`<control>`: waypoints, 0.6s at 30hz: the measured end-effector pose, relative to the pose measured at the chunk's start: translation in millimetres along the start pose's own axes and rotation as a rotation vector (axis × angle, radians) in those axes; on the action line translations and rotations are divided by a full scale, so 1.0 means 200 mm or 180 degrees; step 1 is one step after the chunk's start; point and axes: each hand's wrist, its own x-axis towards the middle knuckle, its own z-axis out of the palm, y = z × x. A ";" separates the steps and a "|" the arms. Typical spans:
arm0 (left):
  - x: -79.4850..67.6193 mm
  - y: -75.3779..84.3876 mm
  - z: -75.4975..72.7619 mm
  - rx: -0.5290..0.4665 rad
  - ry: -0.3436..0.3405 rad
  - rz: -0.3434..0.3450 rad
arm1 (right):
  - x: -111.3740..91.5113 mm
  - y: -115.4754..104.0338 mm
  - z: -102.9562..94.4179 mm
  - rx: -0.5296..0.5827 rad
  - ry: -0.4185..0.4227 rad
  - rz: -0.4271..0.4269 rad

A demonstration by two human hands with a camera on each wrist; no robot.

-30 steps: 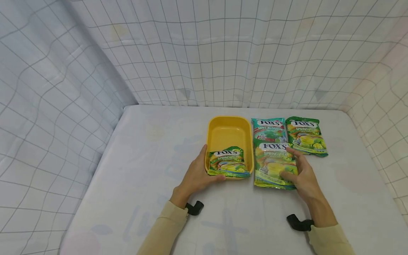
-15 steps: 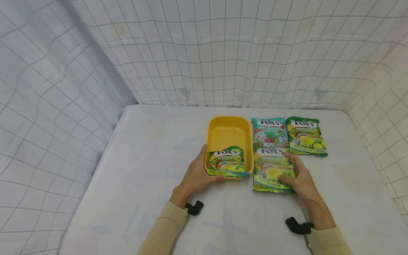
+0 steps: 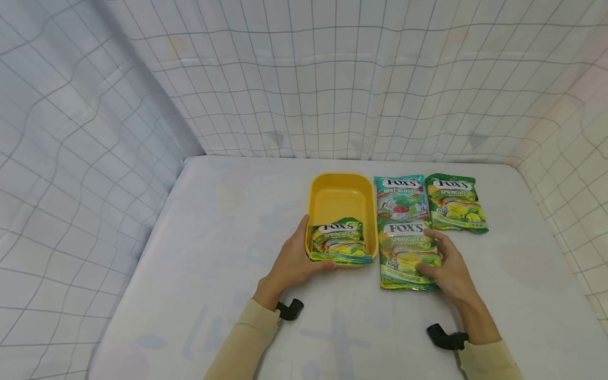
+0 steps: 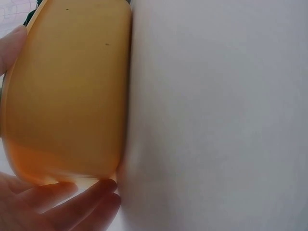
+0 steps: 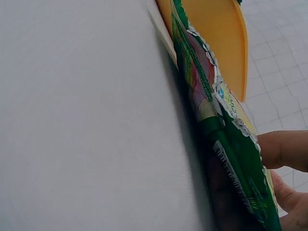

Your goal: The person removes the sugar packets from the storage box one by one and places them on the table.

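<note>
My left hand (image 3: 291, 262) grips the near left corner of a yellow plastic tray (image 3: 343, 198), thumb along the front and fingers round the side. Inside its near end a green Fox's Spring Tea candy bag (image 3: 338, 241) leans on the rim. To the right of the tray, my right hand (image 3: 452, 270) holds another Spring Tea candy bag (image 3: 404, 248) by its right edge. Thumb and forefinger lie on its face, and in the right wrist view other fingers show dimly beneath the bag (image 5: 240, 159). Its top edge meets a teal Mint Blossom candy bag (image 3: 401, 199).
One more Spring Tea bag (image 3: 457, 205) lies flat at the far right, beside the Mint Blossom bag. A white cloth covers the table (image 3: 228, 227). Grid-patterned curtains (image 3: 332, 79) hang behind it and on both sides.
The Spring Tea bag in my right hand has come down and toward me, uncovering more of the Mint Blossom bag. My left hand and the tray have stayed put.
</note>
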 end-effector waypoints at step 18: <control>0.00 0.00 0.00 0.0005 0.0004 -0.0003 | -0.04 -0.07 -0.03 -0.0346 0.0438 -0.0033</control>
